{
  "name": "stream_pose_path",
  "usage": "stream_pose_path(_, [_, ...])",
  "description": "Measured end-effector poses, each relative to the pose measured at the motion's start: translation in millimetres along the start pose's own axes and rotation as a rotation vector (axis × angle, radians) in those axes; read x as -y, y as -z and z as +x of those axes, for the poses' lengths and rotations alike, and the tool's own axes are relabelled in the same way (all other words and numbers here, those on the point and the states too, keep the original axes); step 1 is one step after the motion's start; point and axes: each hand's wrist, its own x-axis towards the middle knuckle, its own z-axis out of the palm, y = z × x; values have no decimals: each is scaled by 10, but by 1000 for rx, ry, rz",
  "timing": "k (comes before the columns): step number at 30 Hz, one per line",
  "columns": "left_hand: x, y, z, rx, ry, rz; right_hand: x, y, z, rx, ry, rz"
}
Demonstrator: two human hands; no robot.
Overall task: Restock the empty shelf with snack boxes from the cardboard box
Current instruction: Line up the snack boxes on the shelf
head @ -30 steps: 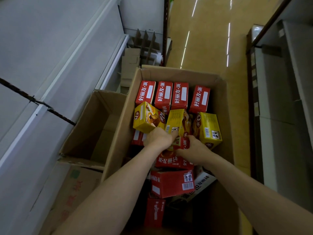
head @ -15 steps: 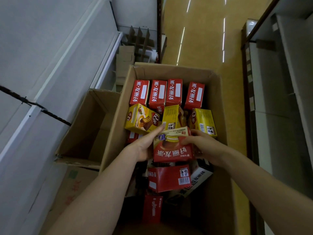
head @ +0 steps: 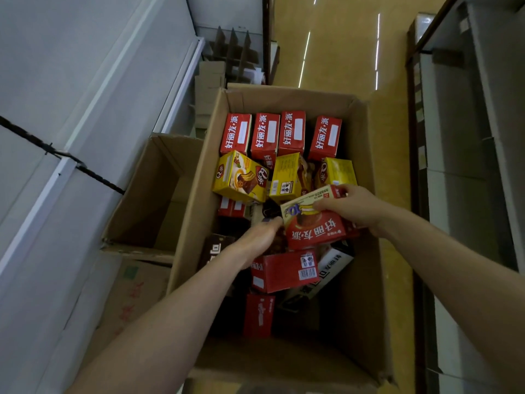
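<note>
Head view, looking down into the cardboard box (head: 196, 211). The right hand (head: 352, 209) grips one red snack box (head: 318, 226) by its far end, thumb on the printed face, holding it tilted above the pile. The left hand (head: 260, 240) reaches down beside that box's near corner; its fingers are blurred, so whether it holds anything cannot be told. The visible part of the grey shelf (head: 85, 81) at left is bare, while a row of red boxes (head: 279, 133), yellow boxes (head: 241, 177) and loose ones below fill the carton, so restocking appears to be at an early stage. The carton's right wall lies close to the right wrist. Free room lies upward and leftward, over the smaller open carton (head: 159, 194) standing between the box and the shelf.
</note>
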Motion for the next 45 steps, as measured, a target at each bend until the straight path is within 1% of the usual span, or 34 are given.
stream_pose_path(2, [48,-17,-129,103,-117,225,-33,22,-48,-23,6,14])
stream_pose_path(3, [87,-34,-186,134,-176,417,-54,28,-69,-32,10,27])
stream_pose_path(4, [131,-60,-233,121,-220,679,-82,32,-85,-37,11,47])
stream_pose_path(6, [248,-173,-315,-43,-312,1225,-136,27,-122,-33,8,97])
stream_pose_path(7, [294,-257,-363,-128,-366,1399,-164,21,-145,-28,6,116])
stream_pose_path(9, [343,-396,-440,-227,-420,1542,-212,11,-192,-13,6,139])
stream_pose_path(11, [381,-468,-437,-261,-401,1555,-231,12,-253,-2,14,163])
stream_pose_path(12, [369,-477,-443,-261,-377,1511,-231,16,-285,0,20,177])
stream_pose_path(13, [347,-458,-440,-265,-358,1409,-232,24,-313,0,27,189])
stream_pose_path(14, [308,-405,-433,-275,-350,1243,-228,38,-341,-5,35,203])
stream_pose_path(17, [130,-130,-468,-222,-248,561,-188,107,-434,-45,60,301])
stream_pose_path(19, [68,70,-487,-141,-124,204,-117,172,-524,-61,73,394])
stream_pose_path(21, [19,224,-526,-96,-21,-52,-20,230,-641,-53,87,438])
stream_pose_path(23, [-78,296,-598,-42,-3,-270,76,274,-766,-38,119,439])
stream_pose_path(24, [-139,305,-629,-14,-18,-336,121,289,-830,-32,143,430])
stream_pose_path(28, [-522,181,-826,108,-139,-472,286,371,-1112,-22,232,382])
stream_pose_path(30, [-717,67,-928,151,-162,-499,324,458,-1282,-38,276,386])
stream_pose_path(34, [-1014,-221,-1156,195,-246,-472,322,734,-1700,-110,328,378])
stream_pose_path(38, [-1188,-607,-1452,247,-322,-489,112,1037,-2217,-93,322,221])
stream_pose_path(40, [-1252,-854,-1588,260,-349,-484,-51,1174,-2528,-107,335,217])
stream_pose_path(43, [-1361,-1265,-1821,324,-359,-474,-336,1367,-2988,-201,405,277])
stream_pose_path(45, [-1443,-1551,-1992,397,-370,-461,-533,1506,-3269,-289,450,339])
